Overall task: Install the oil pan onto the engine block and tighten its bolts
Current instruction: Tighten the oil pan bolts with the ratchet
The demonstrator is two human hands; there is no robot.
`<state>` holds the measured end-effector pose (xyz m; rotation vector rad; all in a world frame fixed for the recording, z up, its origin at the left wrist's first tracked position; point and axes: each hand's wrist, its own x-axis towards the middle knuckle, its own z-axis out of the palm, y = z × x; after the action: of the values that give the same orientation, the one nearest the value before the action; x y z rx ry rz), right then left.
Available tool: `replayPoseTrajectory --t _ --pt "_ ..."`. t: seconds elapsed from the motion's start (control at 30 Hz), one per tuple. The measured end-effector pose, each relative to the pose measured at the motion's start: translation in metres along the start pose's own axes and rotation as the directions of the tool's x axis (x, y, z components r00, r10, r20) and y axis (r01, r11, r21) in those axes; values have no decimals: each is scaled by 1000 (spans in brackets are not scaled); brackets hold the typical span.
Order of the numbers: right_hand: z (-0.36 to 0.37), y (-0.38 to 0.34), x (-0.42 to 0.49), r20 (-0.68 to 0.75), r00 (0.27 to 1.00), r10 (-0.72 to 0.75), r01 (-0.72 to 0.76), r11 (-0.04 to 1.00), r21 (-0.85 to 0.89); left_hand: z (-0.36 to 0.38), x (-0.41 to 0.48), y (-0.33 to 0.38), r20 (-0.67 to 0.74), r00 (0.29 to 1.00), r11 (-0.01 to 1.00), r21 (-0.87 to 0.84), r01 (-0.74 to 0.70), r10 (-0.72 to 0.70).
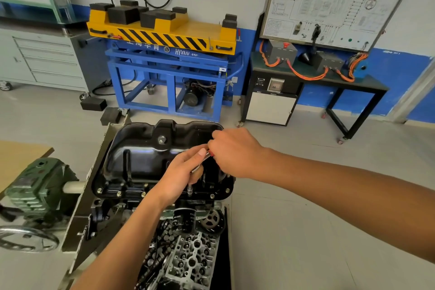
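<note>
So your oil pan (141, 155) is sitting on the engine block (103, 207), black and shiny, with its flange flat along the top edge of the block. You can see bolts (119, 193) seated along the near flange, a few on the left and a couple more at the right corner. Both your hands are on the ratchet (204, 160). Your left hand (182, 175) is wrapped round the head end, fingers curled and thumb lying up along the chrome. Your right hand (235, 153) is closed round the handle with knuckles up, and a bit of red grip peeks out between the two hands. The socket extension (189, 189) comes straight down out of your left palm and lands on the near flange, but I can't tell how far the bolt under it is in. The drain plug (162, 139) faces up on the far side of the pan. The oil filter (183, 219) hangs just below the flange, near you. Off to your left is the stand's handwheel (26, 239).
</note>
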<state>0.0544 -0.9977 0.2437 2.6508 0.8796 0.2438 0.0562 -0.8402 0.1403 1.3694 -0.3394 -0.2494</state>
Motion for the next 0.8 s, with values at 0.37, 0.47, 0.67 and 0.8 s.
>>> replayPoseTrajectory --t 0.37,0.47,0.67,0.8 --pt "-10 -34 -4 415 904 -101 -145 841 521 23 2 4 -121 992 997 63 42 -34" --pt "-4 -45 -3 450 892 -45 -315 653 689 18 -5 7 -150 987 998 -13 60 -61" --pt "7 -56 4 485 872 71 -463 446 766 5 -9 3 -102 989 976 -202 83 -105" --pt "7 -47 5 485 865 127 -488 435 757 2 -12 -9 -177 982 980 -199 23 -59"
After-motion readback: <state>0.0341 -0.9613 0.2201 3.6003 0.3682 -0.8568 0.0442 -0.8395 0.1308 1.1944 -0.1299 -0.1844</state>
